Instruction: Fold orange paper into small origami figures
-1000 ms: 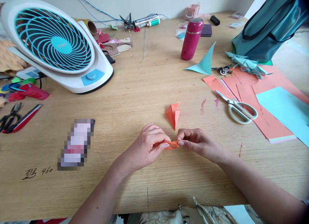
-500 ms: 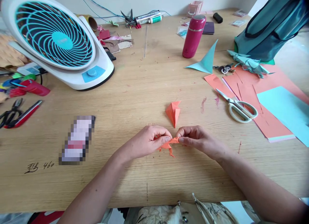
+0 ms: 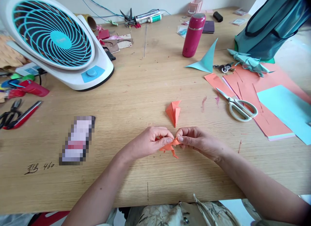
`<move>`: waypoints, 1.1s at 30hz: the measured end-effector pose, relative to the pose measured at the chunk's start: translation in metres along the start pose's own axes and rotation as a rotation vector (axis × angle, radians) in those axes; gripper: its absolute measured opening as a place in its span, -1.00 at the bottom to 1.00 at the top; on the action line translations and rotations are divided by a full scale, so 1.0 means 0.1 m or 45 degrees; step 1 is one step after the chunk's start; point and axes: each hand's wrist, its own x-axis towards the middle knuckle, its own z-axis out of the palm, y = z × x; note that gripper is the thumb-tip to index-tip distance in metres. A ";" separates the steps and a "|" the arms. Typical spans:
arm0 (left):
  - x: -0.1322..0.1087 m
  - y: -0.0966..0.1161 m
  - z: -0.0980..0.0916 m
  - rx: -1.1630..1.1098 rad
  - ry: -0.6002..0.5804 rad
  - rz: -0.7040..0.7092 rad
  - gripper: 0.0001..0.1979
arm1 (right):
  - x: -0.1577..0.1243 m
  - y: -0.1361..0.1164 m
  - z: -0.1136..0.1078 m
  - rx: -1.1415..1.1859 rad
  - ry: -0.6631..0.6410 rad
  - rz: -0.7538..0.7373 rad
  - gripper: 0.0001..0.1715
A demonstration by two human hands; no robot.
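Note:
Between my two hands is a small orange origami figure (image 3: pixel 167 148), with thin folded legs hanging below it. My left hand (image 3: pixel 155 140) pinches its body from the left, thumb against fingertips, and covers part of it. At its right end, my right hand (image 3: pixel 194 139) grips the paper between thumb and forefinger. The fingertips of both hands are nearly touching. Just beyond them on the table lies a second folded orange paper piece (image 3: pixel 173 113), its narrow point toward me.
White-handled scissors (image 3: pixel 239 109) lie on orange sheets (image 3: pixel 274 122) at right. Behind them are a teal folded paper (image 3: pixel 206 61), a teal origami figure (image 3: pixel 250 62), keys and a magenta flask (image 3: pixel 193 36). A fan (image 3: pixel 97 65) and a phone (image 3: pixel 79 138) are at left.
My right hand has shifted slightly left, closer to my left hand, and the figure's legs have tilted a little to the right. The whole view has shifted slightly.

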 end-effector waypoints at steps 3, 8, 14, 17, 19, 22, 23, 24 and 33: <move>-0.01 -0.04 0.00 -0.066 -0.014 -0.078 -0.70 | 0.01 0.01 0.01 0.040 -0.019 0.018 -0.53; -0.02 -0.08 0.00 -0.194 -0.010 -0.122 -0.69 | 0.03 0.04 0.03 0.094 -0.014 0.001 -0.56; -0.02 -0.10 0.00 -0.236 -0.026 -0.132 -0.68 | 0.04 0.06 0.03 0.104 -0.025 -0.033 -0.59; -0.03 -0.10 0.00 -0.256 -0.036 -0.116 -0.67 | 0.03 0.05 0.04 0.105 -0.049 -0.050 -0.60; -0.04 -0.10 -0.01 -0.297 0.003 -0.089 -0.67 | 0.02 0.04 0.05 0.092 -0.076 -0.038 -0.58; -0.06 -0.08 -0.01 -0.320 0.126 -0.066 -0.67 | 0.01 0.03 0.06 0.037 -0.149 0.021 -0.56; -0.07 -0.07 -0.02 -0.317 0.164 -0.061 -0.69 | 0.01 0.03 0.06 0.024 -0.170 0.041 -0.56; -0.08 -0.06 -0.02 -0.311 0.191 -0.054 -0.70 | 0.01 0.04 0.07 0.018 -0.183 0.057 -0.56; -0.08 -0.04 0.03 -0.260 0.254 0.024 -0.77 | 0.03 0.12 0.09 0.085 -0.038 -0.030 -0.60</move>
